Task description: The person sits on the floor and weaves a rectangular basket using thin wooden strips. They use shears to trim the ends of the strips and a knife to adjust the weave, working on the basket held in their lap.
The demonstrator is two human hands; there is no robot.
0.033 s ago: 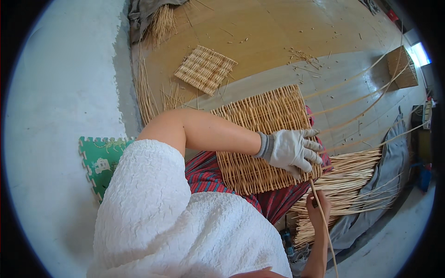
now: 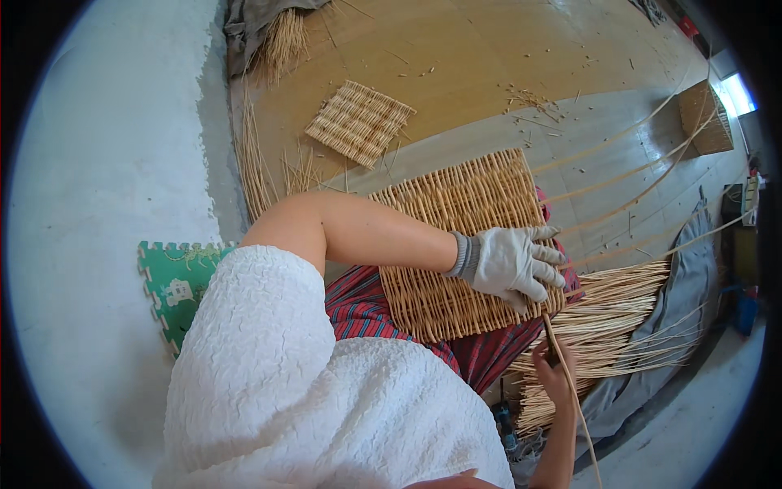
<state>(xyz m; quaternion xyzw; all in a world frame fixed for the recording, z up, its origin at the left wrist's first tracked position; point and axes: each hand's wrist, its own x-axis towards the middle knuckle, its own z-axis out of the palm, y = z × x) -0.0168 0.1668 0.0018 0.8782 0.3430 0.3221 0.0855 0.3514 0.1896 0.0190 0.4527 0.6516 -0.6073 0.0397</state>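
- Head view: showing woven panel (image 2: 456, 196) across checked cloth (image 2: 368, 308), with floor (image 2: 481, 106) beyond its far edge, rod pile (image 2: 607, 314) crowding its right corner
- Resting gloved left grip (image 2: 521, 265) flat, spread open, near right edge
- Curling right grip (image 2: 556, 371) beside long rod (image 2: 579, 409); cannot tell whether clasping anything
- Since earlier: moved right grip slightly left; kept left unchanged

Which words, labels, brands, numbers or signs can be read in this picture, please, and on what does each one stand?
None can be read.
Green foam mat: pale printed pictures, no legible lettering.
Large wicker panel and white work glove: no lettering visible.
Brown box and small items at the right edge: too small or blurred to tell whether they carry any.
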